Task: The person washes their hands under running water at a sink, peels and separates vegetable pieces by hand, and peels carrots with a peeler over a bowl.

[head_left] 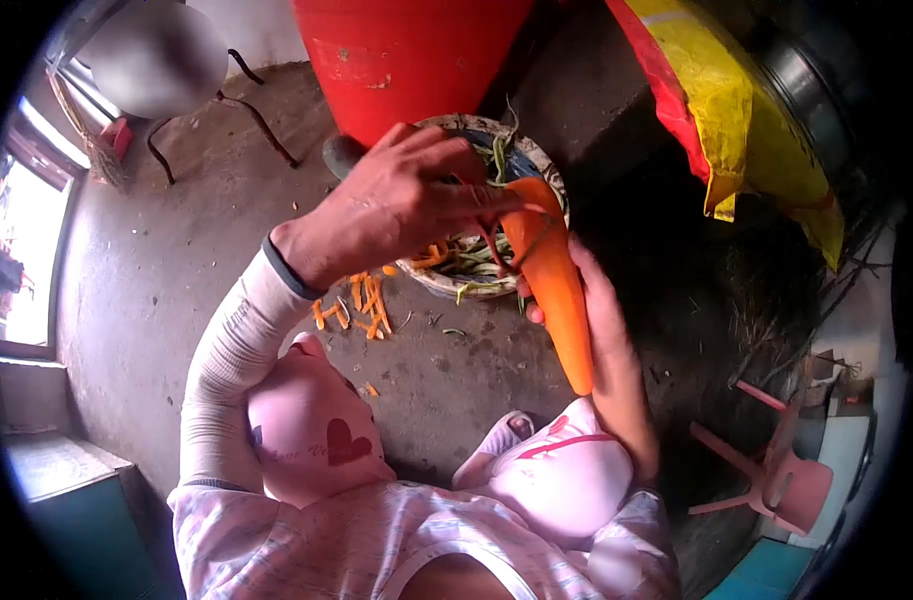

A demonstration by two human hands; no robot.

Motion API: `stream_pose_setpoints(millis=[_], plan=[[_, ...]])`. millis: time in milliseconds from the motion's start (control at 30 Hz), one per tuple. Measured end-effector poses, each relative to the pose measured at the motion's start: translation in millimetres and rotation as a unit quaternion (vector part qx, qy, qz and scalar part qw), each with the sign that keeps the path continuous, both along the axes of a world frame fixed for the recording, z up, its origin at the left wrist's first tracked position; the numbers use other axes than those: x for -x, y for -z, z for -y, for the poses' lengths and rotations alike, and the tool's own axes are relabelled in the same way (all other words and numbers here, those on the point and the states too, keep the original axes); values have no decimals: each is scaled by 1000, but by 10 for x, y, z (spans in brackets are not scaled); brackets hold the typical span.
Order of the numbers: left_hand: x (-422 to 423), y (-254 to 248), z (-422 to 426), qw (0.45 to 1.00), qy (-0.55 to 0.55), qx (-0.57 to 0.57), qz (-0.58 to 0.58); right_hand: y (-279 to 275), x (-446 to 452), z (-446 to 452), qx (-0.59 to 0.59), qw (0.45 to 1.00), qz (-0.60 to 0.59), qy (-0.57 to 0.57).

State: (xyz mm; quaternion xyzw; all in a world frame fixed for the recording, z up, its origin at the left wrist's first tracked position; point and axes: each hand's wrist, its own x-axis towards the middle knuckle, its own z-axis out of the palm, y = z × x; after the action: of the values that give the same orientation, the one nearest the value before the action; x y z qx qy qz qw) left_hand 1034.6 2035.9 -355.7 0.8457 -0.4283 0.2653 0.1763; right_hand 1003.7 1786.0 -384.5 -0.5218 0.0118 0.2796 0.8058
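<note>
A large bright orange carrot (552, 285) slants over a round basin, its thin end toward my lap. My right hand (599, 300) grips it from beneath and from the right side; several of its fingers are hidden behind the carrot. My left hand (407, 195) is closed on a peeler (495, 245) with a reddish frame, which lies against the carrot's thick upper part. Below both hands stands the basin (439, 285), with a worn pale rim. Green stringy scraps (477, 262) and orange peelings lie in it.
Orange peelings (372, 310) are scattered on the concrete floor left of the basin. A big red bucket (407, 60) stands behind it. At the upper right hangs a yellow and red bag (722, 100). A pink stool (792, 485) is at the lower right, a broom (92, 150) at far left.
</note>
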Motion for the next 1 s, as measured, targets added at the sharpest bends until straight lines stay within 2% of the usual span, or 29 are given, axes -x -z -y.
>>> stream_pose_setpoints(millis=[133, 167, 267, 300, 333, 367, 400, 467, 533, 633, 733, 867, 933, 1000], plan=[[106, -38, 193, 996, 15, -89, 29, 85, 6, 39, 10, 999, 30, -19], [59, 8, 198, 996, 32, -63, 56, 115, 6, 61, 13, 999, 33, -27], [-161, 16, -53, 1000, 14, -10, 25, 39, 10, 89, -15, 999, -26, -45], [-237, 22, -176, 997, -36, -32, 66, -43, 45, 51, 12, 1000, -11, -25], [-310, 34, -312, 989, -85, -53, 106, -44, 40, 69, -9, 999, -12, -36], [-353, 76, -449, 989, -116, -73, 49, -52, 35, 108, -30, 998, -14, -47], [-372, 130, -511, 993, -117, -28, -15, -58, 23, 132, -49, 997, -14, -59], [-368, 235, -555, 991, -135, -16, -16, -108, 18, 117, -99, 993, -24, -55], [-302, 181, -466, 992, -121, -8, -28, -179, 29, 66, -154, 986, -52, -35], [-212, 80, -301, 997, -62, 27, -43, -64, -32, 137, -154, 981, -86, -76], [-92, 25, -93, 999, 8, 44, -26, -113, 27, 7, -4, 998, -54, 23], [115, -63, 193, 997, 71, 7, 9, -96, 39, -63, 62, 995, -43, 67], [141, -46, 264, 995, 73, -41, 55, -54, 26, -33, 24, 999, -35, 23], [38, -37, 174, 994, 45, -40, 92, 94, -11, 52, -14, 999, -28, -16]])
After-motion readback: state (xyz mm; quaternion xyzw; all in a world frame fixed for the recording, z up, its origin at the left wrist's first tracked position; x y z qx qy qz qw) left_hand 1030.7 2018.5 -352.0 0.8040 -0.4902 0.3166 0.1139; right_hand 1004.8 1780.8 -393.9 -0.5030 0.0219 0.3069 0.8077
